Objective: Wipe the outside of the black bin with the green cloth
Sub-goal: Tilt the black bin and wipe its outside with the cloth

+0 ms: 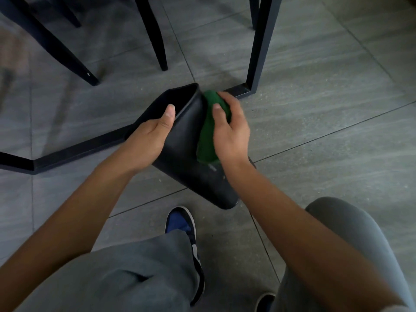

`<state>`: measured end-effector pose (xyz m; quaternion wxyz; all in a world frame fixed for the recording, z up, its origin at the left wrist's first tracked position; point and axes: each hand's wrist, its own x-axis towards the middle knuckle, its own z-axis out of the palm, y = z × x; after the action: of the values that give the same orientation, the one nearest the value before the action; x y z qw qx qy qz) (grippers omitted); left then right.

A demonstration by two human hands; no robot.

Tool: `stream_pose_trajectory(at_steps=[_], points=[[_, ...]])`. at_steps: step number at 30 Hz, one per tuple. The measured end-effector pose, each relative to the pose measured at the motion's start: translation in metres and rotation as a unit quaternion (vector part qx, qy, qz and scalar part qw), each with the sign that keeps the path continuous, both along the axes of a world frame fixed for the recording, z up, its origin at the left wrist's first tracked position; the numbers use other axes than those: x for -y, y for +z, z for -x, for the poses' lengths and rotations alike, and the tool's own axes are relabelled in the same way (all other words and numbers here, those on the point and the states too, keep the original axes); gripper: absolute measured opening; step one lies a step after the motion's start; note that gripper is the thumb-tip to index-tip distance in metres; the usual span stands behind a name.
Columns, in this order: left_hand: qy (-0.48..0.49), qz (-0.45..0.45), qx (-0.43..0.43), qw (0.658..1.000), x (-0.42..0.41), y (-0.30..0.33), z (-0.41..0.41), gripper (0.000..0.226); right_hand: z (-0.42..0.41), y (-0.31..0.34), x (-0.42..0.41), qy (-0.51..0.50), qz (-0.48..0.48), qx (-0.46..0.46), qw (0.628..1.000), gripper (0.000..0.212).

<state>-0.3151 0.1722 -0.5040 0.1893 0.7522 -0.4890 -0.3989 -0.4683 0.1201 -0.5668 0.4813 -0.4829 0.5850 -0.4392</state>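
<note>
The black bin point(191, 154) is tipped away from me, its open mouth pointing toward the table legs and its base near my foot. My left hand point(149, 140) grips the bin's rim, thumb lying along the upper edge. My right hand point(229, 129) presses the green cloth point(207, 136) flat against the bin's right outer side. Part of the cloth is hidden under my fingers.
Black metal table frame point(258, 55) and its floor bar point(74, 149) stand just beyond the bin. Black chair legs point(155, 34) rise at the upper left. My blue and white shoe point(182, 224) and grey trousers point(126, 273) fill the foreground on grey floor tiles point(326, 113).
</note>
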Motion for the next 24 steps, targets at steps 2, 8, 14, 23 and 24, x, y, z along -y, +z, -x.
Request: stream_pose_trajectory(at_steps=[2, 8, 14, 23, 24], points=[[0.005, 0.009, -0.037, 0.999, 0.000, -0.003, -0.003, 0.049, -0.017, 0.013, 0.005, 0.026, 0.043, 0.000, 0.999, 0.034], [0.078, 0.080, -0.124, 0.986, 0.000, -0.007, -0.005, 0.076, -0.064, 0.010, -0.032, 0.110, 0.172, -0.069, 0.977, 0.037], [0.096, 0.085, -0.063, 0.990, -0.004, -0.015, -0.012, 0.049, -0.059, -0.022, -0.052, 0.100, 0.219, -0.174, 0.955, 0.041], [0.124, 0.089, -0.119, 0.981, -0.003, -0.035, -0.043, 0.030, 0.028, -0.097, -0.021, -0.025, -0.025, -0.212, 0.977, 0.047], [0.127, 0.087, -0.125, 0.980, -0.003, -0.034, -0.043, 0.031, 0.035, -0.099, -0.018, -0.036, -0.045, -0.211, 0.976, 0.046]])
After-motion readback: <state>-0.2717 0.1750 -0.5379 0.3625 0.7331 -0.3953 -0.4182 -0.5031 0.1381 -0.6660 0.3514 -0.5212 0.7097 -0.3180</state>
